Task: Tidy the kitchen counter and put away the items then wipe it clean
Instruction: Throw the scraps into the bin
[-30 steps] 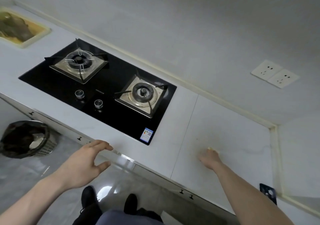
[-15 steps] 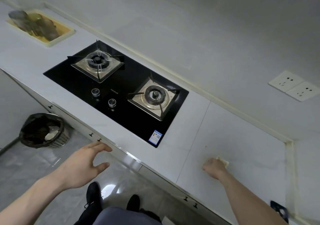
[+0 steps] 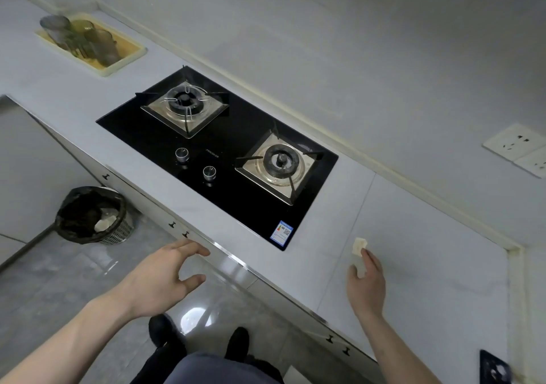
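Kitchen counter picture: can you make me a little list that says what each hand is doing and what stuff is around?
right hand: holds a small pale folded wipe in its fingers over the counter
left hand: open, empty, near the counter edge
stove: black, two burners, two knobs
tray: yellow, holding glasses, far left
bin: on the floor, black liner
sockets: on the wall

Bare forearms — black shoes [image 3: 161,332], dark trousers [image 3: 206,367], grey-blue top.
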A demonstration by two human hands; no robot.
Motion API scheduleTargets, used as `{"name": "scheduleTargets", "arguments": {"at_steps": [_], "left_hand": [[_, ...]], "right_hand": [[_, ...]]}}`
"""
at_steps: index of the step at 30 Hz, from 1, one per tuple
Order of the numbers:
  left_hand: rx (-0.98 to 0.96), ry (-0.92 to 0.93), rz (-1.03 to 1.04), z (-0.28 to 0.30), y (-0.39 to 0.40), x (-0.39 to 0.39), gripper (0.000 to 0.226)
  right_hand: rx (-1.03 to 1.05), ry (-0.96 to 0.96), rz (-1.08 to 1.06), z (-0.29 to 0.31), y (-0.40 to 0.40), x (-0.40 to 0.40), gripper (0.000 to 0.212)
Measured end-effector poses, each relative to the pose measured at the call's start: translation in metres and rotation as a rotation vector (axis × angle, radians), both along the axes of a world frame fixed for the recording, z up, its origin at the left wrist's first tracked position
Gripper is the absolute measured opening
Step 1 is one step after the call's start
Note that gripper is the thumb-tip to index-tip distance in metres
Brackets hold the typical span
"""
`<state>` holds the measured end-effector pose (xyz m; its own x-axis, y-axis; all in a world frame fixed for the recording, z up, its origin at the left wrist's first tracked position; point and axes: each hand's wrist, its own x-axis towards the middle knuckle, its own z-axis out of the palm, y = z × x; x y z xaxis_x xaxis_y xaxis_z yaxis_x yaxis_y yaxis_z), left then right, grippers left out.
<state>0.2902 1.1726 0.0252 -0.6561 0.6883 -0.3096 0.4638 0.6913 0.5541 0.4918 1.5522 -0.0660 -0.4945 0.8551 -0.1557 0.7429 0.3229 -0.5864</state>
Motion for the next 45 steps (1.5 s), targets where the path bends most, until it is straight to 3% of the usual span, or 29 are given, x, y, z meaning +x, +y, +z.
{"name": "scheduleTargets", "arguments": {"at_steps": [7,13,27,33,45], "left_hand": [[-0.003,-0.026,0.068,0.001,-0.048,-0.019,0.047],[-0.017,0.005,0.203,0.01,-0.132,-0.06,0.049],[-0.132,0.015,0.543,-0.007,-0.344,-0.121,0.055],[-0.128,0.023,0.67,-0.009,-0.386,-0.151,0.052],[-0.156,-0.013,0.888,-0.01,-0.428,-0.265,0.052]], "right_hand": [[-0.176,0.236,0.287,0.024,-0.128,-0.084,0.048],[-0.35,0.226,0.582,0.028,-0.255,-0.18,0.05],[-0.34,-0.11,1.147,0.035,-0.446,-0.349,0.055],[-0.296,-0.186,1.316,0.034,-0.496,-0.432,0.056],[-0.279,-0.511,1.525,-0.015,-0.564,-0.593,0.05]]}}
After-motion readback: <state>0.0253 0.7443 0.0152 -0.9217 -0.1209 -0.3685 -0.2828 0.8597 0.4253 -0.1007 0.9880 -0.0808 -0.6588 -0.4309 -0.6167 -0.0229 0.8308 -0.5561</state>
